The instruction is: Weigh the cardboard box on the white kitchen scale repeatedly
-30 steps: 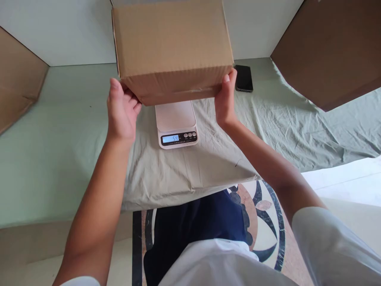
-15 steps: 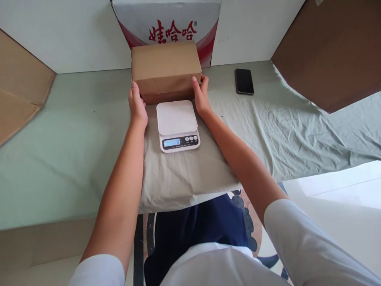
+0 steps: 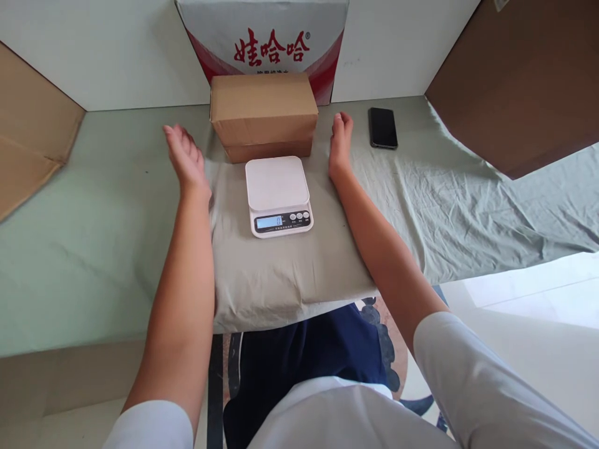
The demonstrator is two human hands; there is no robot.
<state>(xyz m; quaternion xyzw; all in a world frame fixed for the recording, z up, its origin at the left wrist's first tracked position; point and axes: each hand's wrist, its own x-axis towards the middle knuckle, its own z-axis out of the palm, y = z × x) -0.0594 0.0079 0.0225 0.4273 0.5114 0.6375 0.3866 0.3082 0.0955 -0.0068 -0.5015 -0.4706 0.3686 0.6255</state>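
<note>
A brown cardboard box [image 3: 264, 109] rests on the cloth-covered table, just behind a white digital kitchen scale [image 3: 277, 184]. The scale's lit display reads 0 and its platform carries nothing. To the left of the box is my left hand [image 3: 186, 154], open and apart from it, palm turned inward. My right hand [image 3: 341, 143] is off the box's right side, also open, with its fingers stretched forward and nothing held. It lies between the box and a black smartphone [image 3: 383, 128].
A larger white and red carton [image 3: 266, 31] with red lettering stands against the wall behind the box. Brown cardboard panels flank the table at the left [image 3: 37, 125] and right [image 3: 510, 81]. Wrinkled green cloth [image 3: 468, 212] covers the table, whose front edge is close to my body.
Both hands have let go of the cardboard box and moved outward, the left to the left and the right to the right. The box now sits slightly lower in view, on the table.
</note>
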